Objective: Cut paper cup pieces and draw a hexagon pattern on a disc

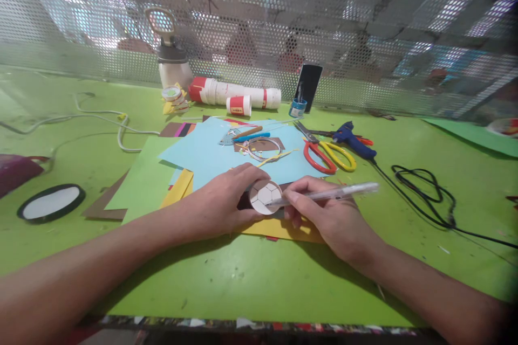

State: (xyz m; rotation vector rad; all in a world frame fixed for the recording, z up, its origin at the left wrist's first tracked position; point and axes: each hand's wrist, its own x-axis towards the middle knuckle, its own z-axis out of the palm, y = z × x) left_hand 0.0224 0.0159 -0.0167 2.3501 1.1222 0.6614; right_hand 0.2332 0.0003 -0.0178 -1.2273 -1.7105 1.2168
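My left hand [218, 202] is closed around a small white paper disc [265, 195] with drawn lines like a football pattern, holding it upright near the sheet edge. My right hand [324, 215] pinches a clear pen [335, 192], whose tip touches the disc's face. Both hands rest on a yellow sheet [283, 229] over the green table [243, 275]. A light blue sheet [210, 153] lies just behind the hands.
Behind lie red and yellow scissors [329, 155], a blue glue gun [354, 140] with a black cable [424, 194], paper cups [238, 98], tape rolls [175, 98], a white bottle [172, 59], a black-rimmed oval [50, 203] at left, and a perforated metal wall [259, 27].
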